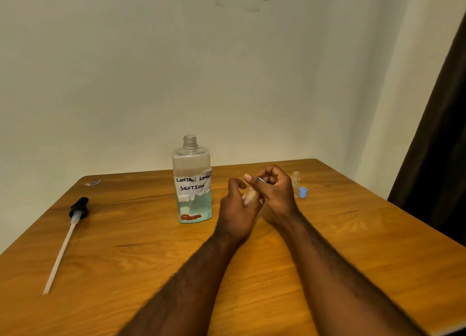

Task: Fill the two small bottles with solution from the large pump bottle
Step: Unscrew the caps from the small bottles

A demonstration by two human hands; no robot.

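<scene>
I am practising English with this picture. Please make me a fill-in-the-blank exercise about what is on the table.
1. The pump head lies to the ____ of the large bottle.
2. The large bottle's neck is ____, with no cap on it.
3. The loose cap near the right hand is ____ in colour.
4. The left hand holds a small ____.

Missing words: left; open; blue; bottle

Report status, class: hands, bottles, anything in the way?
Left hand grips one small bottle; right hand pinches its blue cap. Second small bottle open, loose cap beside. Large bottle open, pump lying aside. Nothing blocking.
</scene>
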